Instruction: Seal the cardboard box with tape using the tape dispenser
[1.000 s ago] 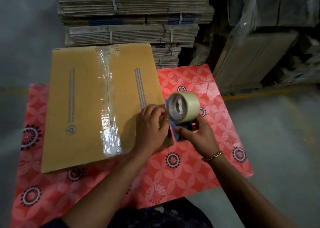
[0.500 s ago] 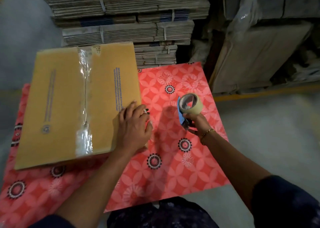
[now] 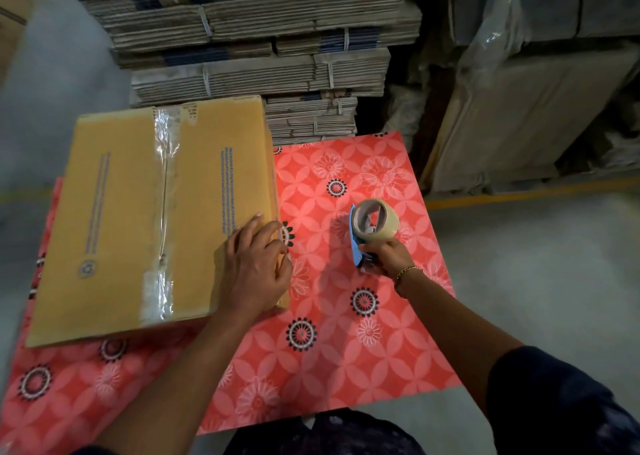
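Both hands are working apart right now: the left hand (image 3: 258, 267) is lying flat, fingers spread, on the near right corner of the cardboard box (image 3: 117, 226), gripping nothing, while the right hand (image 3: 389, 255) is closing around the handle of the tape dispenser (image 3: 367, 231), which is standing on the cloth well clear of the box.

Behind it all, bundles of flattened cartons (image 3: 256, 42) are rising in strapped stacks, pressing up right behind the box's far edge. Off to the right, plastic-wrapped loads (image 3: 540, 84) are crowding the back corner of the table. A red floral tablecloth (image 3: 346, 350) is covering the table under everything. The box is sitting on its left half, flaps shut, with a strip of clear tape (image 3: 162, 212) running down the centre seam and wrinkling at the near end.

The dispenser is showing a blue frame and a pale roll of tape, upright. A gold bracelet (image 3: 408, 271) is catching light on the right wrist.

Blue printed lines are running lengthwise along both flaps, too small to read, with a round blue emblem (image 3: 86, 268) near the left flap's front end.
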